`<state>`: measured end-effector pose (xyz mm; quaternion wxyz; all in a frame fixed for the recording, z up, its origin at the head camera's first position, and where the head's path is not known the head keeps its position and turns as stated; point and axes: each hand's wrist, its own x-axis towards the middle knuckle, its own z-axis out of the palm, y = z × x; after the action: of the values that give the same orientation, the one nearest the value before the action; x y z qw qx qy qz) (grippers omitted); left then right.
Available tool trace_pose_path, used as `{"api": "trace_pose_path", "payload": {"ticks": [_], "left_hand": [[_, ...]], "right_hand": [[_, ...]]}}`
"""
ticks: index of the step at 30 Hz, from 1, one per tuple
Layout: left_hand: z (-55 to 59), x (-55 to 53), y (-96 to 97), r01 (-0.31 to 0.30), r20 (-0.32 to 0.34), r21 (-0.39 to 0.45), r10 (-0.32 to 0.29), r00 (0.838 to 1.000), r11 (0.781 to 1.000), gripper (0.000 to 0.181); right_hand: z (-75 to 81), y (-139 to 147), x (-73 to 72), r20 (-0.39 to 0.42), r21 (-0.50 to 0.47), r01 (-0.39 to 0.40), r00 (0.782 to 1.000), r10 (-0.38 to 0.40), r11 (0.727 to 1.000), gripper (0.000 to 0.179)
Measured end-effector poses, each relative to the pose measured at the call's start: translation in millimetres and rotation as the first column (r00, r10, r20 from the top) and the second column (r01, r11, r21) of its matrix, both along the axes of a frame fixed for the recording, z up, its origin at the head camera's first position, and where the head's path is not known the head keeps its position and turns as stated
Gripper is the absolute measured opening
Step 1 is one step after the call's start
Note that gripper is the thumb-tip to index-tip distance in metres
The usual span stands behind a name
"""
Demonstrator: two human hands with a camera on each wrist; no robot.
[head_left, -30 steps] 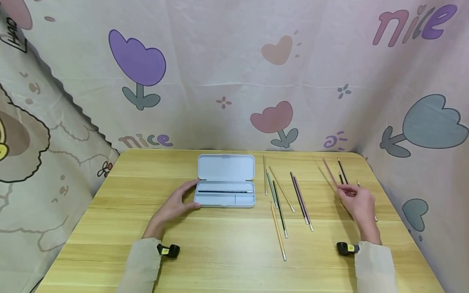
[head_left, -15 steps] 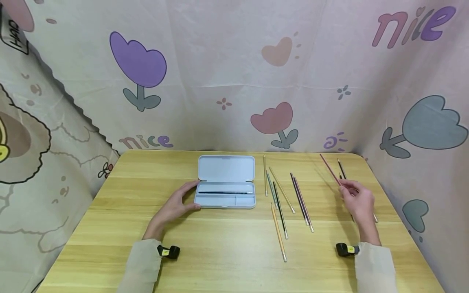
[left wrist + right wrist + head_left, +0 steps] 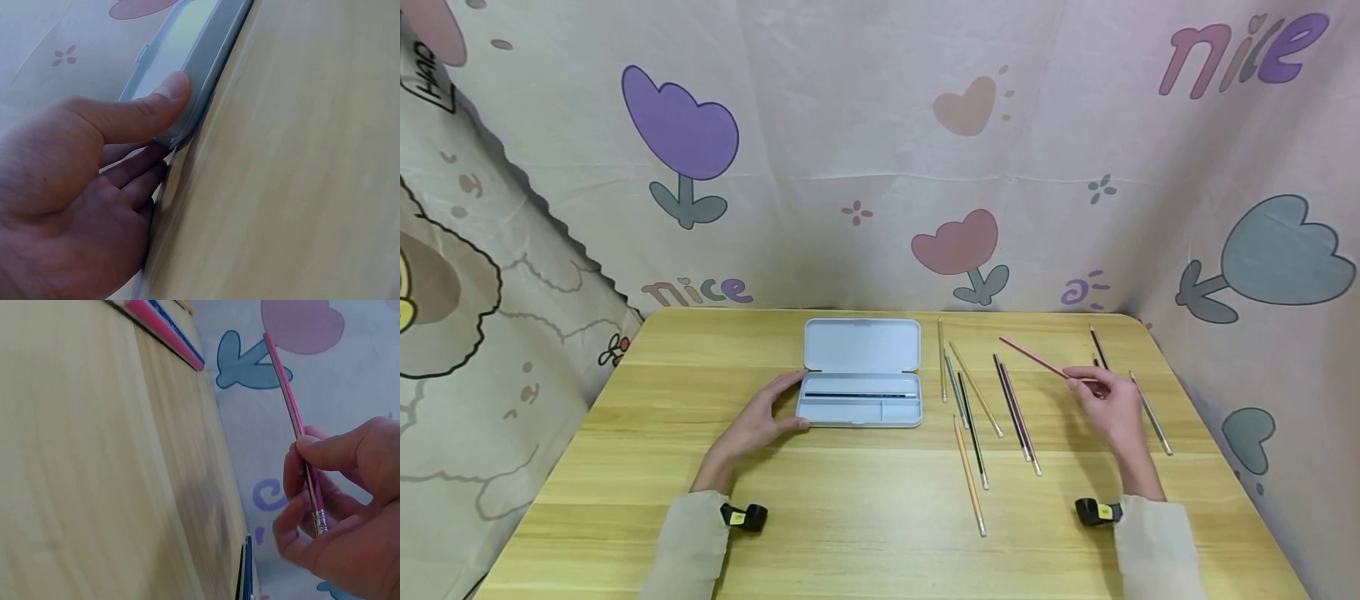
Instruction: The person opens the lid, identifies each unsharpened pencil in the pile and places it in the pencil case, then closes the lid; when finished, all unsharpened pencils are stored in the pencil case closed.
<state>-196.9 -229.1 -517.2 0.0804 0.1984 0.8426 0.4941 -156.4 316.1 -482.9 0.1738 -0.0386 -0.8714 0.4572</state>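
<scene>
My left hand holds the left end of a light blue pencil case, which lies open with its lid folded back. In the left wrist view the thumb lies over the case's edge. A single dark pencil sits in the case's long back compartment; smaller compartments lie in front. My right hand pinches a pink pencil between thumb and fingers, above the right side of the table. Its tip points up and left, and the metal ferrule shows near the palm in the right wrist view.
Several pencils lie right of the case, among them a yellow one, a black one and a dark purple pair. More dark pencils lie beyond my right hand. A printed curtain hangs behind the wooden table.
My right hand has raised the pink pencil and moved it left, swinging its tip leftward, away from the dark pencils at the far right. The left hand and the case stay put.
</scene>
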Motion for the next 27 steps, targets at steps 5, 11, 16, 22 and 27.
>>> {"api": "trace_pose_path", "payload": {"ticks": [5,11,16,22,27], "left_hand": [[-0.8,0.0,0.0,-0.002,-0.003,-0.006,0.002,1.0,1.0,0.083],[0.8,0.6,0.8,-0.001,-0.011,-0.013,0.001,1.0,1.0,0.083],[2.2,0.4,1.4,-0.003,-0.012,-0.019,0.003,1.0,1.0,0.083],[1.5,0.0,0.7,-0.002,-0.018,-0.01,0.001,1.0,1.0,0.083],[-0.9,-0.3,0.5,-0.009,-0.015,-0.019,0.008,1.0,1.0,0.082]], "right_hand": [[2.2,-9.4,-0.7,0.062,-0.061,-0.039,0.997,0.043,0.997,0.022],[5.1,-23.5,-2.6,0.047,-0.059,-0.099,0.994,0.102,0.993,0.021],[4.7,-34.8,-4.5,-0.006,-0.036,-0.114,0.993,0.114,0.993,0.016],[3.9,-52.1,-4.5,0.047,-0.079,-0.152,0.987,0.156,0.985,0.015],[0.8,-65.2,-5.2,0.067,-0.102,-0.154,0.985,0.162,0.983,0.016]]}}
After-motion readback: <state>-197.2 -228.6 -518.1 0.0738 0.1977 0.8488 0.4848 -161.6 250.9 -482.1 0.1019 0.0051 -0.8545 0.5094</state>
